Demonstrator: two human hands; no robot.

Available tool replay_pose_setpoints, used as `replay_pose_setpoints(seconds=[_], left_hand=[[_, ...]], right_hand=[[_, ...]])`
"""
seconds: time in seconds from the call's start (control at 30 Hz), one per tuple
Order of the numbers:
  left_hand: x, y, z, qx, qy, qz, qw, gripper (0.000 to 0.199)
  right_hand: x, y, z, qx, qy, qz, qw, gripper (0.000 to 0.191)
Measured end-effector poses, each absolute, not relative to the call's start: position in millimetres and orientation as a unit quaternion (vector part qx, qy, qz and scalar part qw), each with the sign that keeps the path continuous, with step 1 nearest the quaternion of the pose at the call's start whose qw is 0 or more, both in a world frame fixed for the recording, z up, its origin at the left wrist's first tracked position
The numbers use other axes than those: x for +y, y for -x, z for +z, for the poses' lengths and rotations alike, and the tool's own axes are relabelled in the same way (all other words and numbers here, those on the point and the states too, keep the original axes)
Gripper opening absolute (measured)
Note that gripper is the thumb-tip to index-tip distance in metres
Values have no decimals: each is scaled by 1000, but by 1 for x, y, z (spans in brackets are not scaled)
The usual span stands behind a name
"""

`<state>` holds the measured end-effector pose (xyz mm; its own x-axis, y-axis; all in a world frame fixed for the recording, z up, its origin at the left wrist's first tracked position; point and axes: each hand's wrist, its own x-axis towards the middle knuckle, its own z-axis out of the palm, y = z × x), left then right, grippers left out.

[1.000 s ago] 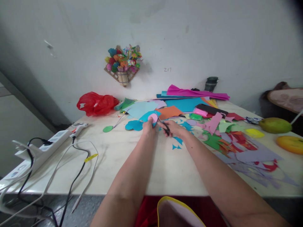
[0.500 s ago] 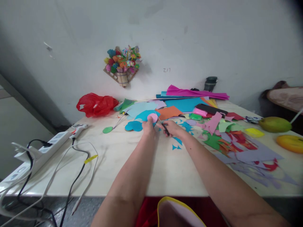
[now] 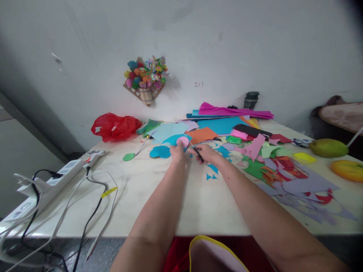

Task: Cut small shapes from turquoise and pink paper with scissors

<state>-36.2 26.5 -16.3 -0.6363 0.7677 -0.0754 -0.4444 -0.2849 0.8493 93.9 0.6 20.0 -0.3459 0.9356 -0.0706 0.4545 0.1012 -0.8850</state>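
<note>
My left hand (image 3: 177, 154) is closed on a pink paper circle (image 3: 183, 141) laid over a piece of blue paper (image 3: 173, 139). Black-handled scissors (image 3: 199, 155) are in my right hand (image 3: 209, 152), their blades angled up and left beside the pink circle. The left fingers partly hide the circle and the blue sheet. To the left of that hand lie rounded blue cut-outs (image 3: 161, 152), with a green paper circle (image 3: 129, 156) further left. Small blue scraps (image 3: 212, 176) rest below and right of the scissors.
Paper scraps (image 3: 303, 185) cover the table's right side, near two mango-like fruits (image 3: 329, 148). Coloured sheets (image 3: 221, 125) and a black phone-like object (image 3: 252, 131) lie behind. A red plastic bag (image 3: 117, 126) sits back left; a power strip (image 3: 56, 181) with cables runs along the left.
One scissor blade now shows further up and left beside the pink circle, so the blades look wider apart. Both hands stay nearly in place; the view has shifted slightly.
</note>
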Motion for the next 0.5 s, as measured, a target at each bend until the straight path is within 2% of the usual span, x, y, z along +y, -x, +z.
replay_pose_setpoints(seconds=[0.37,0.5], left_hand=[[16,30,-1,467,-172,766,408,29],[11,28,5,469,-154,758,427,32]], right_hand=[[-3,-93,23,-769,580,162,217,35],[-3,-92,23,-773,591,108,203,40]])
